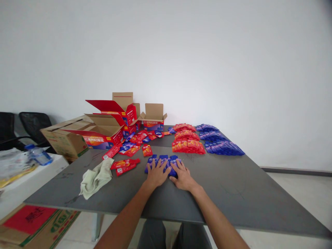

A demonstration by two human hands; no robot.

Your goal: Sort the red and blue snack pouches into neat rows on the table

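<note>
I see both hands flat on a row of blue packets [163, 162] — left hand [156, 175] and right hand [183, 177] side by side, fingers spread over them. Red packets [187, 140] and more blue ones [220, 143] sit stacked farther back on the grey table [246, 193] — open boxes [114, 124] and a cloth [96, 178] lie to the left.

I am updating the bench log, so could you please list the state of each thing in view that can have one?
Left hand: flat, palm down on the blue sachets.
Right hand: flat, palm down on the blue sachets.
Blue sachets: lying in a row under both hands.
Red boxes: open, flaps up.
Cloth: crumpled.
Water bottle: lying on its side.
Red sachet stacks: sorted in rows.
</note>
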